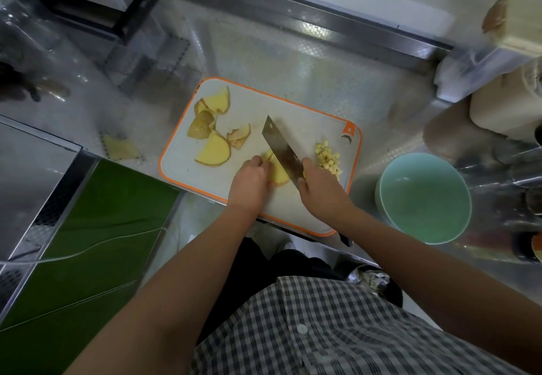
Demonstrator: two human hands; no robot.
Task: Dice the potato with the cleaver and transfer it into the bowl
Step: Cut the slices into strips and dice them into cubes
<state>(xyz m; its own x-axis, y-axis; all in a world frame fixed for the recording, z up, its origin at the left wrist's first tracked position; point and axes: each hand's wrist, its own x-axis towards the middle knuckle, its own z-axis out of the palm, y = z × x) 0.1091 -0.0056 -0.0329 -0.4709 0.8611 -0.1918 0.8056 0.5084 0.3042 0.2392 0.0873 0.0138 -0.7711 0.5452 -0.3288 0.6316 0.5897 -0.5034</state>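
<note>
Head view shows your left hand (249, 181) with fingers curled down, holding a pale yellow potato chunk (278, 174) against the white plastic cutting board with an orange rim (264, 104). Your right hand (319, 189) is wrapped round the handle of the rectangular steel cleaver (281, 148). Its blade meets the chunk just beside your left fingertips. A small heap of diced potato cubes (328, 157) lies on the board right of the blade. Skin-on potato slices (214, 148) sit on the board's left part. The round mint-green bowl (425, 195) stands on the dimpled steel counter (293, 60), just right of the board. One stray potato slice (118, 147) lies on the counter left of the board.
</note>
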